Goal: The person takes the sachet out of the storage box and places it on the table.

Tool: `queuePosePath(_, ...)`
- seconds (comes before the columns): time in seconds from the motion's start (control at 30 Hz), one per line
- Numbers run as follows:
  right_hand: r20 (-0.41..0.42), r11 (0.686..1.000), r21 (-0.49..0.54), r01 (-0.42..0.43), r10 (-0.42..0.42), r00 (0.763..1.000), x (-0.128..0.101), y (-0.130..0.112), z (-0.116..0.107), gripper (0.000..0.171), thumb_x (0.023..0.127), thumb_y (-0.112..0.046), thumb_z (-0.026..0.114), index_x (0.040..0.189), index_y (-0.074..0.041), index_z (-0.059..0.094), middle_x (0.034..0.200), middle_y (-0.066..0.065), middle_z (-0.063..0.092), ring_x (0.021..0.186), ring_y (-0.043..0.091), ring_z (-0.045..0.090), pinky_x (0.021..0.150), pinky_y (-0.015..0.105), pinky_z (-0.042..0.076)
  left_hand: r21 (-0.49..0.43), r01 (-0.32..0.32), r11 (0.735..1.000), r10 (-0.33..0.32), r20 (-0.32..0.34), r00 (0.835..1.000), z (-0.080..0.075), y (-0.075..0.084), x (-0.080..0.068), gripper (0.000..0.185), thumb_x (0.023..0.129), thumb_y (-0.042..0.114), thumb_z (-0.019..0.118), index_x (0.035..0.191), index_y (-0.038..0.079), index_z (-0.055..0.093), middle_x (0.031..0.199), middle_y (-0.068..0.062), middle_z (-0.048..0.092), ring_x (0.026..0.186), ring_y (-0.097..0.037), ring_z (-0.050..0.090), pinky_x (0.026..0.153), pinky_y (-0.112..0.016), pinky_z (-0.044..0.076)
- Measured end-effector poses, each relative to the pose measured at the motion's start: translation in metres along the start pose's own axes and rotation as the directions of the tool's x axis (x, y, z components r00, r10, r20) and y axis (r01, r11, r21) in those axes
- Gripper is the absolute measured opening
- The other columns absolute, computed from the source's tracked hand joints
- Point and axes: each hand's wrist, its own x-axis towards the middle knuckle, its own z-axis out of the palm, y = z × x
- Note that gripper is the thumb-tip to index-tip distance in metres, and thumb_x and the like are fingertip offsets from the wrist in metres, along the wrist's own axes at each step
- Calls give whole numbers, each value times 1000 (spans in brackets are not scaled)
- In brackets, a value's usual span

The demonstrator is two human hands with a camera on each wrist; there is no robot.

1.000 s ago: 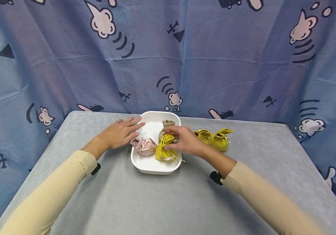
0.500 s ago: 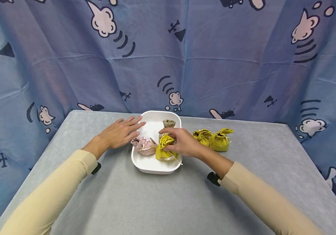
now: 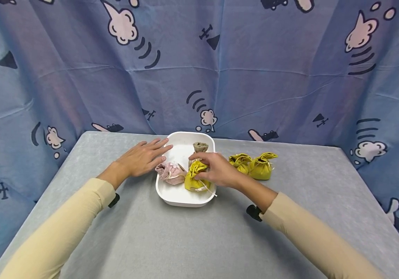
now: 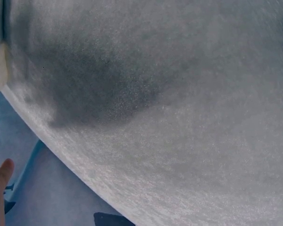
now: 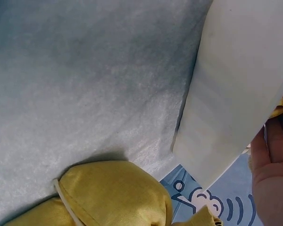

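While in view: 3 yellow pouches (image 3: 261, 166), 1 tray (image 3: 180, 198).

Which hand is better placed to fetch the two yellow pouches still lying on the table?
Right, probably. The right hand is at the tray's right side, nearest the two yellow pouches, though its grip is on a yellow pouch in the tray. The left hand rests flat across the tray.

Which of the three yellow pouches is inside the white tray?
The yellow pouch gripped by the right hand; the other two sit on the table, right of the tray.
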Motion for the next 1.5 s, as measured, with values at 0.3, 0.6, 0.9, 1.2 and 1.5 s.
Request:
queuePosePath(0.3, -14, 1000, -17, 18, -18, 1000, -1, -1, -1, 53, 80, -1, 82, 130, -4, 65, 127, 11, 66, 96, 16, 61, 89, 36, 53, 2, 5, 1000, -5, 0, 1000, 0, 1, 0, 55, 108, 44, 32, 159, 23, 29, 165, -3, 20, 150, -29, 20, 114, -60, 26)
queuePosePath(0.6, -31, 999, -21, 43, -44, 999, -3, -4, -5, 50, 81, 1, 80, 129, -4, 65, 125, 12, 67, 90, 14, 62, 84, 34, 54, -5, 2, 1000, -2, -8, 1000, 0, 2, 0, 54, 108, 41, 35, 158, 21, 31, 165, -4, 21, 150, -29, 21, 114, -60, 27)
queuePosePath(0.9, -58, 996, -10, 89, -89, 994, -7, -19, -21, 49, 82, 1, 79, 128, -2, 65, 128, 14, 65, 108, 23, 67, 95, 38, 53, 0, -1, 1000, 1, -15, 1000, 0, 1, 0, 54, 108, 42, 34, 158, 22, 31, 165, -4, 21, 150, -30, 21, 113, -60, 27)
queuePosePath(1.2, -97, 995, -22, 98, -100, 990, -18, -31, -41, 50, 82, -1, 80, 129, -4, 65, 128, 12, 66, 112, 25, 67, 93, 37, 54, 4, 0, 1000, 0, -12, 1000, 0, 2, 0, 54, 108, 42, 33, 158, 22, 31, 165, -4, 21, 150, -31, 23, 113, -60, 27)
queuePosePath(1.5, -144, 995, -77, 62, -72, 987, -32, -39, -62, 51, 82, -6, 82, 130, -7, 65, 111, 6, 73, 97, 19, 70, 83, 39, 57, 4, -5, 1000, 5, -18, 1000, 0, 2, -1, 54, 108, 42, 33, 158, 22, 31, 165, -5, 22, 150, -29, 20, 114, -59, 27)
